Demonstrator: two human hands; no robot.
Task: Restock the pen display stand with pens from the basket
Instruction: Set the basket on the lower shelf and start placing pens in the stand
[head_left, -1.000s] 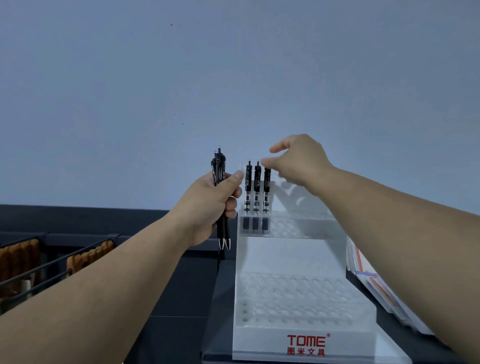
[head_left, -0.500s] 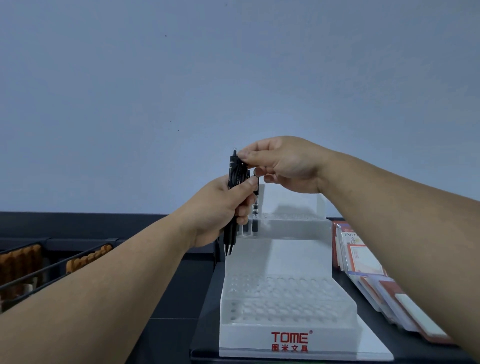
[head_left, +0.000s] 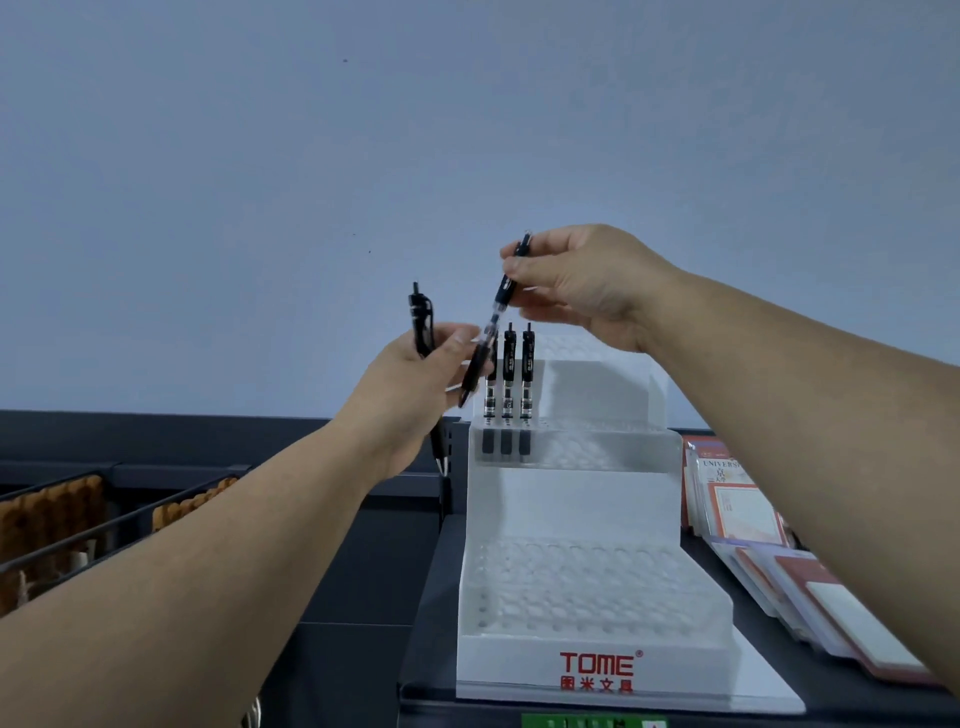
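Observation:
A white tiered pen display stand (head_left: 571, 499) marked TOME stands on a dark shelf. Three black pens (head_left: 508, 384) stand upright in the left holes of its top tier; the lower tier's holes hold nothing. My left hand (head_left: 415, 395) grips a small bunch of black pens (head_left: 422, 327) upright, just left of the stand. My right hand (head_left: 587, 291) pinches a single black pen (head_left: 493, 322) near its top, tilted, its tip down by my left hand's fingers. The basket is not in view.
Packs of notebooks or cards (head_left: 737, 499) lie stacked right of the stand. Wire baskets with brown goods (head_left: 57, 514) sit at the lower left. A dark shelf back rail (head_left: 208, 431) runs behind, below a plain grey wall.
My right hand has drawn one pen out of the bunch in my left hand and lifted it up and to the right. The three pens in the stand have not moved.

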